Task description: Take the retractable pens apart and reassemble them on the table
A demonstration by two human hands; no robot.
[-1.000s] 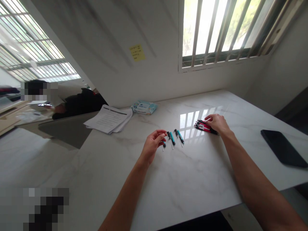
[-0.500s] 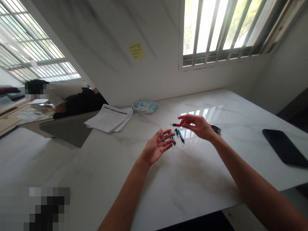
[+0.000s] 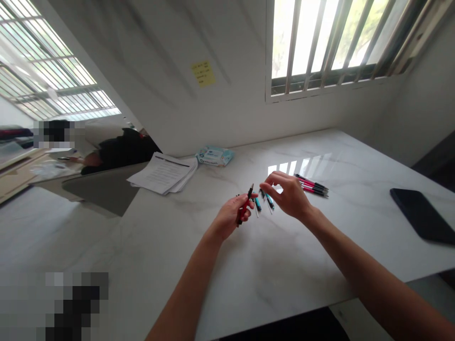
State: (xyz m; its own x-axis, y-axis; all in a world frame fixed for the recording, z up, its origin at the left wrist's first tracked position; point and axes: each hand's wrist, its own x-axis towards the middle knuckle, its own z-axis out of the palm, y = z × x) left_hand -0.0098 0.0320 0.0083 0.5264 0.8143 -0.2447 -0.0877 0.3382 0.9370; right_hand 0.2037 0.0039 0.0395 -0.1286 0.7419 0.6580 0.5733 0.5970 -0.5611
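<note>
In my left hand (image 3: 231,215) a red-and-black pen (image 3: 244,208) is gripped by the closed fingers, with its pointed tip slanting upward. My right hand (image 3: 289,194) hovers just right of it, thumb and fingertips drawn together in a pinch; whether anything small is between them is hidden. Under and between the hands lie teal-and-black pen parts (image 3: 270,201) with thin white refills (image 3: 258,213), partly covered by my left fingers. Several red-and-black pens (image 3: 314,187) lie side by side beyond my right hand.
On the marble-patterned table (image 3: 270,274) are a stack of papers (image 3: 161,173), a wipes packet (image 3: 215,156) and a dark phone-like slab (image 3: 421,215). A grey partition (image 3: 95,189) stands at left, with another person (image 3: 106,142) beyond it. A yellow note (image 3: 204,73) is on the wall.
The red-and-black pen has passed from my right hand into my left, whose fingers have closed around it. My right hand has shifted slightly left, uncovering more of the pens behind it.
</note>
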